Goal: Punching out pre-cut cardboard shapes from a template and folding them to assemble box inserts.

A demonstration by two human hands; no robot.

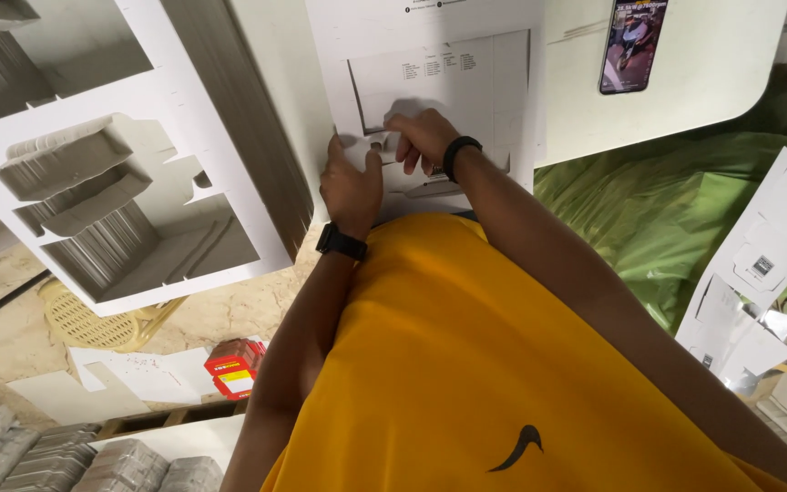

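White die-cut cardboard sheet (439, 82) lies flat on the table (703, 82) right in front of us. Our left hand (351, 187) is curled, pinching its lower edge, while our right hand (423, 137) bends at the wrist, fingertips pressing a tab.

Both hands, the left hand (350, 187) and the right hand (423, 137), are pressing on a matt white die-cut cardboard sheet (439, 82), smooth and printed. A glossy glass-faced phone (632, 44) is lying on the smooth white table (712, 73), while crinkled green plastic sheeting (667, 210) is shining faintly beside it.
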